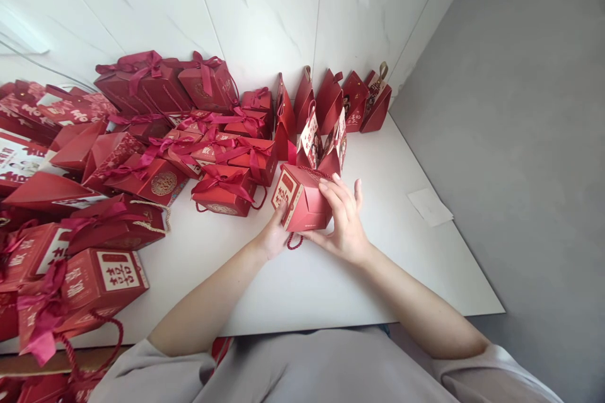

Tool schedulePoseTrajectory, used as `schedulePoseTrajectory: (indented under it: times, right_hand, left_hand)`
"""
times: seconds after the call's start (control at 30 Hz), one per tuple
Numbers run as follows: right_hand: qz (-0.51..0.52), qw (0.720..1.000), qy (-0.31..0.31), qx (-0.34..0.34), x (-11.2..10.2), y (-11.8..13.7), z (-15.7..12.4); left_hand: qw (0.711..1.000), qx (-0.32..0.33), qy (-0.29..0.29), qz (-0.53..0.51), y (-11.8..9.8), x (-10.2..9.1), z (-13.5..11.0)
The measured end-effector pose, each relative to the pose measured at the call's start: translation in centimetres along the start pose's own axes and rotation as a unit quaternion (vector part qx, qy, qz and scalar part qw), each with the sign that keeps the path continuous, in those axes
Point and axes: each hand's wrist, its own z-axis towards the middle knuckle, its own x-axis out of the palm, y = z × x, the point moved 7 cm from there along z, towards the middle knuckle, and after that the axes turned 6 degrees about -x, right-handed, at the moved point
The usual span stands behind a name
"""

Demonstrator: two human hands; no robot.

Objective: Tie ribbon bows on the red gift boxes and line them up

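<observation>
Over the middle of the white table, a red gift box is held between my two hands. One face of it carries a cream label with a red double-happiness character, and a red cord handle hangs below. My left hand grips the labelled side, its thumb on the edge and its other fingers mostly hidden. My right hand wraps the opposite side, with fingers over the top and thumb underneath. Just behind the box stand two small patterned gift boxes. To the left lies a ribbon-tied red box.
Many red gift boxes with ribbons crowd the left of the white table. Several pointed red boxes line the marble-patterned wall. A white paper lies near the right edge, beside a grey wall.
</observation>
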Motion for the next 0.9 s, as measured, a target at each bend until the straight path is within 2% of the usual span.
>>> schedulePoseTrajectory:
  times: [0.1,0.23,0.37,0.47,0.53,0.6,0.67,0.77,0.83,0.9]
  right_hand:
    - [0.065,0.998,-0.013,0.008,-1.0,-0.9,0.3]
    - [0.208,0.971,-0.042,0.107,-1.4,-3.6,0.0]
    - [0.343,0.915,0.014,0.21,1.1,-5.6,-0.8]
    - [0.38,0.892,0.065,0.235,2.9,-6.1,-1.3]
    - [0.385,0.884,0.094,0.246,3.6,-6.4,-1.6]
    - [0.386,0.874,0.117,0.271,4.1,-6.8,-2.0]
    - [0.375,0.865,0.141,0.303,4.2,-7.4,-2.4]
    - [0.346,0.857,0.179,0.337,4.0,-8.0,-2.7]
    - [0.329,0.859,0.214,0.328,3.9,-7.9,-2.6]
    - [0.306,0.868,0.248,0.303,3.9,-7.6,-2.4]
  left_hand:
    - [0.996,0.044,-0.007,0.079,-1.7,-1.0,-0.4]
    - [0.961,0.086,-0.029,0.261,-4.4,-2.1,-1.2]
    - [0.905,0.127,-0.088,0.396,-6.4,-2.6,-2.1]
    - [0.887,0.111,-0.088,0.439,-6.3,-2.9,-2.1]
    - [0.895,0.103,-0.066,0.428,-6.0,-3.4,-1.9]
    - [0.916,0.117,-0.051,0.38,-6.1,-4.1,-1.7]
    - [0.936,0.127,-0.076,0.319,-6.4,-5.1,-1.6]
    - [0.946,0.068,-0.126,0.291,-6.4,-5.9,-1.5]
    - [0.947,0.021,-0.116,0.3,-6.2,-5.5,-1.6]
    - [0.943,0.0,-0.102,0.315,-6.2,-5.2,-1.8]
